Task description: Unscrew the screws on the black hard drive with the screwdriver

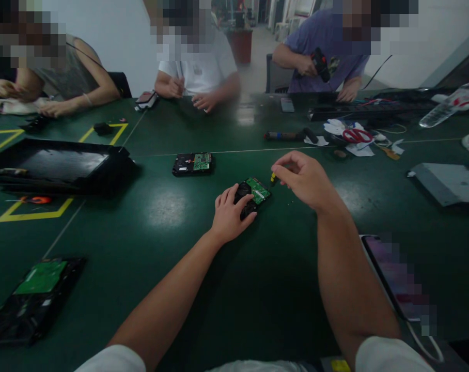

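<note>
A hard drive (259, 190) with a green circuit board lies on the dark green table, angled, in front of me. My left hand (231, 214) rests on its black left part with the fingers spread. Just right of the drive, my right hand (302, 178) pinches a small yellow and black tool (273, 177) between thumb and fingers, its lower end close to the drive's right corner. A second hard drive (192, 163) lies farther back to the left, board side up. Another drive (41, 278) sits at the near left, out of my hands' reach.
A black tray (60, 164) stands at the left. A phone (393, 274) with a white cable lies near right, behind it a grey metal case (447, 182). Cables and gloves (346, 132) lie at the back right. Three people sit across the table, one holding a drill (321, 64).
</note>
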The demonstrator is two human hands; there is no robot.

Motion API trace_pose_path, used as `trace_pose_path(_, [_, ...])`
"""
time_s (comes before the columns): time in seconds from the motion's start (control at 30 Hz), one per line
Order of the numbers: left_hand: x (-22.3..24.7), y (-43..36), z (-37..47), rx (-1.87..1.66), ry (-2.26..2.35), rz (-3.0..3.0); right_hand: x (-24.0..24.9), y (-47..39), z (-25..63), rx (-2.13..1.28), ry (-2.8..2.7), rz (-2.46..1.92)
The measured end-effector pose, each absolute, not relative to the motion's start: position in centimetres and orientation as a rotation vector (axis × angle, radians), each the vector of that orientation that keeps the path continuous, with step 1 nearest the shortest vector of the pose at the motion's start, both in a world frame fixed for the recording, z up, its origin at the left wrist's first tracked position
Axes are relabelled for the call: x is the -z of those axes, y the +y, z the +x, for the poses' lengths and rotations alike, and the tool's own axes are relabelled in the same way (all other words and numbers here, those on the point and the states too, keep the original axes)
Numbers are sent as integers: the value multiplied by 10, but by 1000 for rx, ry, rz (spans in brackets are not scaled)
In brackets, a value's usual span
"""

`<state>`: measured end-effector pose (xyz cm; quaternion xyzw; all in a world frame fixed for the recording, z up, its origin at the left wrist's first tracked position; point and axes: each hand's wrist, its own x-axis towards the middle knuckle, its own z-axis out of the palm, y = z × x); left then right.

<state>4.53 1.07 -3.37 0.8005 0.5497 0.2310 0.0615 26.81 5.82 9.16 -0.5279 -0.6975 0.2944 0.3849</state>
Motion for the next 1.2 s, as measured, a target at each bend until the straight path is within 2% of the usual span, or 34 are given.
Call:
trace_pose_path(0.43, [31,10,46,-690,1666,2398,-99,54,265,-894,-1807,-1303])
trace_pose_path(0.77, [33,12,45,-684,1670,2407,-94,57,267,-751,-1772,-1350])
trace_pose_path(1.2, [32,11,45,-672,1666,2406,-101,54,264,-832,-1785,-1310])
